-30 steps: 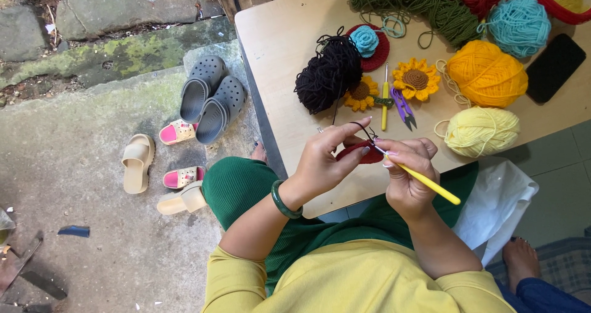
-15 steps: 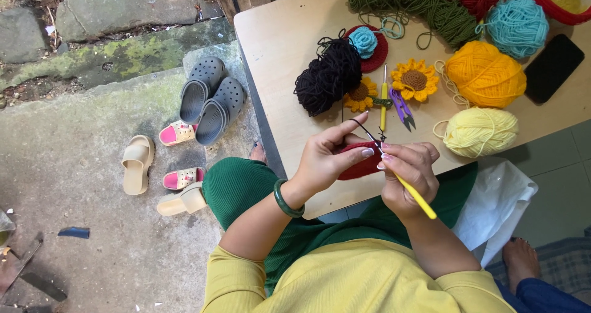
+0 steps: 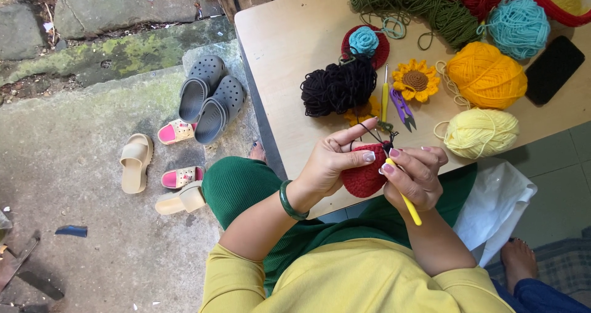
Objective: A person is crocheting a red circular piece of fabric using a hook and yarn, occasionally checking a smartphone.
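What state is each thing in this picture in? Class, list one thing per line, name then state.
left hand: pinching the red crochet piece
right hand: gripping the yellow crochet hook
red crochet piece: held at the table edge, unfinished
yellow crochet hook: held, tip in the work
purple snips: lying flat
sunflower: lying flat
black phone: screen dark
grey clogs: off, on the ground

A table [image 3: 289,48] fills the upper right, with a person seated at its near edge. Both hands meet over that edge: the left hand [image 3: 329,162] holds a crocheted piece [image 3: 364,176], and the right hand [image 3: 415,176], just to its right, holds a crochet hook [image 3: 406,203]. Beyond them on the table lie yarn balls [image 3: 483,73], a crocheted sunflower [image 3: 416,80] and snips [image 3: 402,108]. Left of the table, shoes [image 3: 209,100] sit on the ground.
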